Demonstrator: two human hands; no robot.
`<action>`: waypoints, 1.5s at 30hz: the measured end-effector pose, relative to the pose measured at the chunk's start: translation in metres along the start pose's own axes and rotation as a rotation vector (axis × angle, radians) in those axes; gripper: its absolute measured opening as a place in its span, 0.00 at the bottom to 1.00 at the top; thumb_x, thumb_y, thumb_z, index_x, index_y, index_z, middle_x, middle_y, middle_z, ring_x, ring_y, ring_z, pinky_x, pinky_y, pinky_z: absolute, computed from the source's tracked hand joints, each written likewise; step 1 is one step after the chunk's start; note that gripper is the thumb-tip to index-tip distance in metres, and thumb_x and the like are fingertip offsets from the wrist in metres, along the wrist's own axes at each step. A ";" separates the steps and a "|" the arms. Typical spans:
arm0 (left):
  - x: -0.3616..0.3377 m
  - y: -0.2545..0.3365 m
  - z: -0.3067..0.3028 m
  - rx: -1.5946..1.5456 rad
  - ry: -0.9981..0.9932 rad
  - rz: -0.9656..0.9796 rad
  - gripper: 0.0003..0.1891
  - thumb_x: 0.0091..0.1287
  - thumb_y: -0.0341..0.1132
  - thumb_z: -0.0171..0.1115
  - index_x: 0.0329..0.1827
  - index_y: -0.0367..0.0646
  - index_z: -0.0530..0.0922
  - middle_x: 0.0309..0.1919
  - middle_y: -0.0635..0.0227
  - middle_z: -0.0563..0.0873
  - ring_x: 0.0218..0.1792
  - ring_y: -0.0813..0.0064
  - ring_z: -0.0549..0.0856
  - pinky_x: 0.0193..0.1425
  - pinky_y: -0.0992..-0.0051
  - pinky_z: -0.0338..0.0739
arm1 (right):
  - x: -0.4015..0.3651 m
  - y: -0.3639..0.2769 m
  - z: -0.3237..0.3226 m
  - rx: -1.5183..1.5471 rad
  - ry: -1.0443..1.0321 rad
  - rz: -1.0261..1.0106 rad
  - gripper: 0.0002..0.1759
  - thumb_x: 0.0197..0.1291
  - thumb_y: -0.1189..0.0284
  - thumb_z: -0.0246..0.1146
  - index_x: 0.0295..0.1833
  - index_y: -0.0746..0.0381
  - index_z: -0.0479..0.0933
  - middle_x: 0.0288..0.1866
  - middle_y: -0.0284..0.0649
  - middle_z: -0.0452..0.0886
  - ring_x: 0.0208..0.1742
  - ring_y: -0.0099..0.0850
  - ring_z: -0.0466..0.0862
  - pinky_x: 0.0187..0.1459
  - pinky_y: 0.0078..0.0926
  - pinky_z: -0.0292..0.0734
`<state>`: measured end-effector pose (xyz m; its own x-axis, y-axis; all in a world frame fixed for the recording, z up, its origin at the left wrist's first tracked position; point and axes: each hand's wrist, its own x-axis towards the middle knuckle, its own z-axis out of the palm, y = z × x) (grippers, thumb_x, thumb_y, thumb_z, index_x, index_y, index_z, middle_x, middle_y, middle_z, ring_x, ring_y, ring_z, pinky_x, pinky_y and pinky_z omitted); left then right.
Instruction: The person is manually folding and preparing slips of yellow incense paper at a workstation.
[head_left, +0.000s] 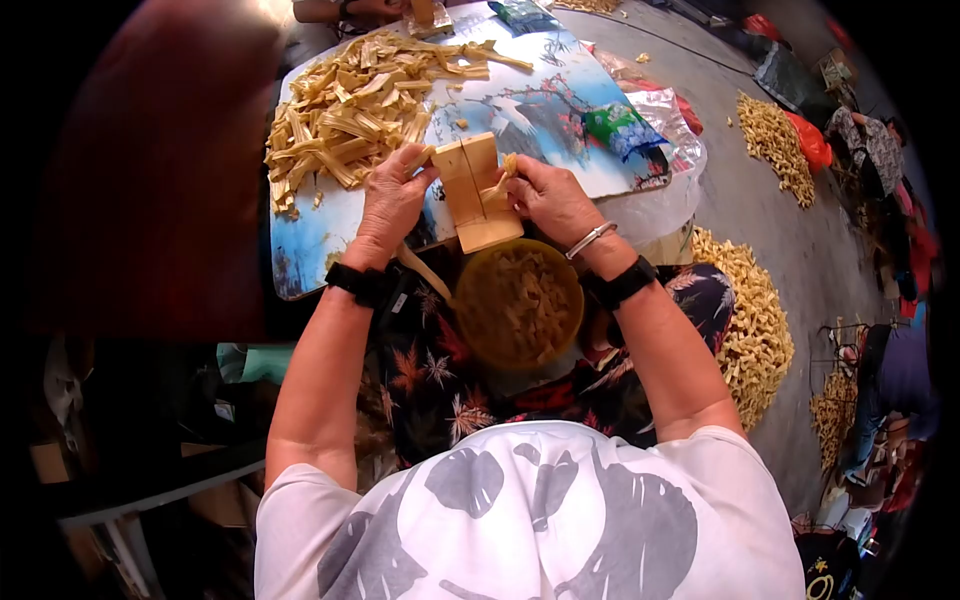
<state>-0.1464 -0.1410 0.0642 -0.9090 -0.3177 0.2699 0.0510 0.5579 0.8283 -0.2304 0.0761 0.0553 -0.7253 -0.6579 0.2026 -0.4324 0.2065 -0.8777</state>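
A small wooden board with a dark slit down its middle stands at the table's near edge, tilted towards me. My left hand is at its left side, thumb and fingers closed; a bit of yellow shows at the fingertips. On the right side, my right hand pinches a knotted pale yellow strip, which looks like bean curd stick and lies against the board. Just below is a round yellowish bowl holding many short yellow pieces. One long strip hangs beneath my left wrist.
Loose yellow strips are heaped on the picture-printed table. A green packet lies to the right, beside clear plastic. Piles of yellow pieces cover parts of the floor. Another person's arm shows across the table.
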 end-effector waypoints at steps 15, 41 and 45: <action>-0.052 0.006 -0.012 -0.058 0.238 -0.211 0.11 0.72 0.38 0.60 0.45 0.39 0.82 0.32 0.72 0.85 0.26 0.82 0.76 0.32 0.77 0.73 | -0.130 0.031 0.007 0.165 0.049 0.544 0.09 0.67 0.71 0.60 0.44 0.65 0.80 0.25 0.41 0.83 0.26 0.27 0.84 0.31 0.27 0.78; -0.210 0.064 0.035 -0.682 0.152 -0.430 0.06 0.73 0.28 0.58 0.47 0.38 0.80 0.30 0.76 0.79 0.31 0.86 0.77 0.39 0.83 0.72 | -0.145 0.148 0.106 -0.607 -0.562 -0.020 0.18 0.61 0.61 0.60 0.53 0.55 0.81 0.48 0.49 0.85 0.51 0.49 0.84 0.53 0.44 0.77; -0.214 0.057 0.040 -0.666 0.137 -0.449 0.06 0.73 0.28 0.57 0.47 0.38 0.80 0.30 0.76 0.79 0.31 0.86 0.77 0.39 0.83 0.72 | -0.128 0.163 0.101 -0.463 -0.369 -0.061 0.17 0.58 0.66 0.62 0.53 0.56 0.81 0.47 0.48 0.85 0.49 0.49 0.84 0.51 0.44 0.77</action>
<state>0.0345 -0.0110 0.0338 -0.8448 -0.5177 -0.1358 -0.0318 -0.2047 0.9783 -0.1542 0.1208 -0.1579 -0.4937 -0.8696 0.0092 -0.7161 0.4005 -0.5717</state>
